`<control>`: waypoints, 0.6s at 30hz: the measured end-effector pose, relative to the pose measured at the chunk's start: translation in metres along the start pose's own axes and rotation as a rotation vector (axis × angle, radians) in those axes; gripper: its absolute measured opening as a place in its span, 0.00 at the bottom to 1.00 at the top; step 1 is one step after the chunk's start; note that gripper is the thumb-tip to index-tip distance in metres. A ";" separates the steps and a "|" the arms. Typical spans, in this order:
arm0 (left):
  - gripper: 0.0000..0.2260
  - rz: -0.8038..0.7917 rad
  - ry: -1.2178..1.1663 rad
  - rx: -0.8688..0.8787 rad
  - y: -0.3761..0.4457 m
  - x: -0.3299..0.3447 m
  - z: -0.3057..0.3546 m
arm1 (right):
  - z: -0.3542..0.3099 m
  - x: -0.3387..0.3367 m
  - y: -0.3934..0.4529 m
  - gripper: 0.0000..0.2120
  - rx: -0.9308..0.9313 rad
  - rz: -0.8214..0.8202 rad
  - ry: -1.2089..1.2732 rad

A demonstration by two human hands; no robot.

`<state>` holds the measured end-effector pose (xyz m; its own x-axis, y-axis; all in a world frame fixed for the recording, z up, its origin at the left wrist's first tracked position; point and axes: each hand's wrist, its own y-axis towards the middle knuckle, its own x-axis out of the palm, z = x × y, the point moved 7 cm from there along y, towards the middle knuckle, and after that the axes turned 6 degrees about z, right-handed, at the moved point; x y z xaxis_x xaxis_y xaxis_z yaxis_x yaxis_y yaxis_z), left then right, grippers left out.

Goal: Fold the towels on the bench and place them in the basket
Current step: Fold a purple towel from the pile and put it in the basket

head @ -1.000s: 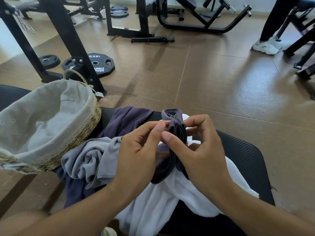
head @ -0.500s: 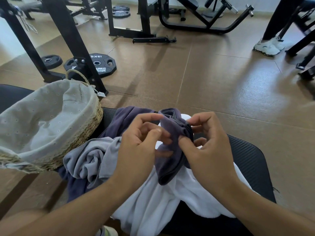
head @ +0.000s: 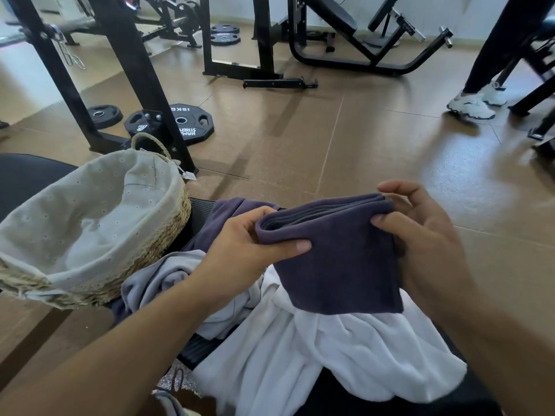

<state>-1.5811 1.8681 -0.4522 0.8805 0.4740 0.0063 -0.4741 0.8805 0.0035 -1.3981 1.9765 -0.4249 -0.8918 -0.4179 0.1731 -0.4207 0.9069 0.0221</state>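
A dark purple towel [head: 336,259], folded into several layers, hangs spread between my hands above the bench. My left hand [head: 249,244] pinches its left top corner with the thumb on the front. My right hand [head: 420,235] pinches its right top corner. Under it lie a white towel [head: 315,355], a light grey towel [head: 156,280] and another purple towel [head: 222,217], all crumpled on the black bench [head: 198,346]. The woven basket [head: 162,244] with a pale cloth liner stands at the left on the bench and holds no towel.
Black weight plates [head: 186,124] and a rack leg [head: 144,85] stand on the brown floor behind the basket. More gym machines [head: 345,40] line the back. A person's legs in white shoes [head: 471,103] are at the far right.
The purple towel was bunched between my fingers. My hands have since moved apart and pulled it out flat into a wide folded rectangle.
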 end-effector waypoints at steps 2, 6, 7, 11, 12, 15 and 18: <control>0.15 0.017 0.003 0.045 0.000 -0.001 0.004 | 0.006 -0.002 0.004 0.15 0.083 -0.050 -0.067; 0.17 0.042 0.064 0.080 -0.002 -0.006 0.007 | 0.018 0.001 0.006 0.23 0.214 -0.191 -0.134; 0.16 0.045 0.067 0.070 -0.002 -0.007 0.008 | 0.021 0.001 0.007 0.23 0.234 -0.216 -0.152; 0.19 0.094 0.218 0.116 -0.001 -0.011 0.015 | 0.027 -0.001 0.012 0.28 0.273 -0.266 -0.164; 0.20 0.117 0.245 0.120 -0.001 -0.013 0.015 | 0.028 -0.002 0.013 0.29 0.280 -0.269 -0.162; 0.20 0.054 0.219 0.041 0.002 -0.012 0.009 | 0.027 -0.003 0.013 0.30 0.291 -0.276 -0.151; 0.15 -0.102 0.182 -0.065 0.002 -0.008 0.001 | 0.020 -0.006 0.016 0.26 0.254 -0.251 -0.077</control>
<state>-1.5888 1.8660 -0.4509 0.9129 0.3702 -0.1718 -0.3862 0.9198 -0.0701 -1.4023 1.9924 -0.4457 -0.7613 -0.6375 0.1187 -0.6475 0.7375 -0.1921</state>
